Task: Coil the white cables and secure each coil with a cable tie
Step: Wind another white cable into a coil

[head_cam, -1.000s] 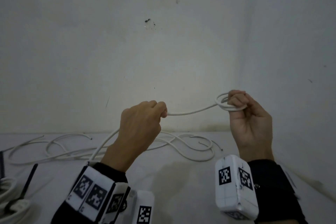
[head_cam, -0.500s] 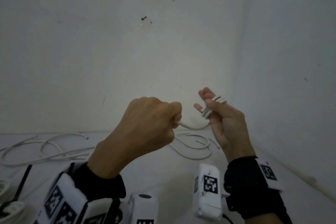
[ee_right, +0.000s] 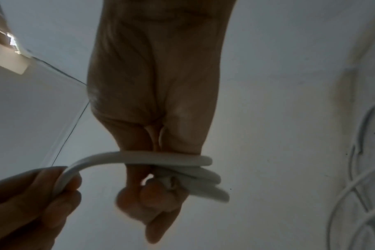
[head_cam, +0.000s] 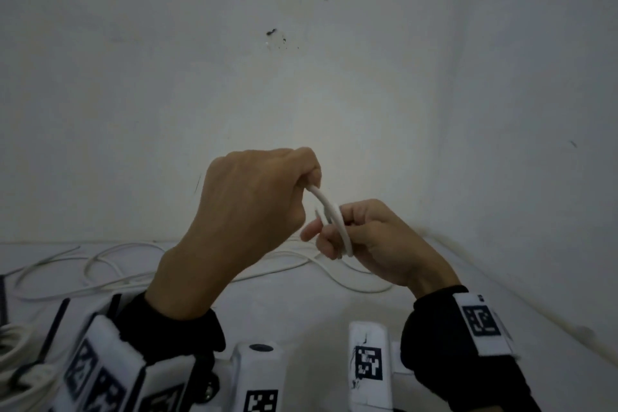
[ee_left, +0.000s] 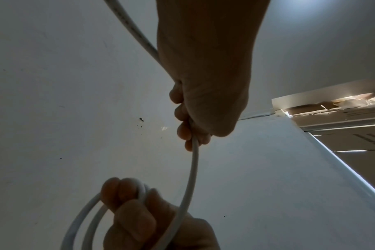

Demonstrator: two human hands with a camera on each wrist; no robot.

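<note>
Both hands raised in mid-frame of the head view, in front of a plain white wall (head_cam: 301, 77).

Right hand (head_cam: 378, 241): grip closed around a small coil of thin white round cable (head_cam: 341, 227). The right wrist view shows three turns stacked round the fingers (ee_right: 139, 199), thumb side pressed against them, a cut end poking out at the fingertips.

Left hand (head_cam: 250, 204): grip curled tight on the free run of the same cable, pinched just above and left of the coil. A short arc of cable bridges the two hands. In the left wrist view the cable passes through the fist (ee_left: 203, 101) and drops to the coil at lower centre of that frame.

The rest of the cable trails off the left hand, down onto the pale worktop (head_cam: 301, 311), where it lies in loose, open loops (head_cam: 110, 264) across the middle and left of the head view. A good deal of slack there; whether it is one cable or more I cannot tell.

Lower left corner of the head view: a bundle of white cable with a dark band (head_cam: 20, 375) across it, probably a coil already tied, though it is partly cut off by the frame edge. A thin black strip (head_cam: 55, 328) beside it looks like a spare cable tie.

Judgement on progress: early in this coil. A few turns made, most of the length yet to wind, and no tie on it. Tying comes after the slack is taken up.
</note>
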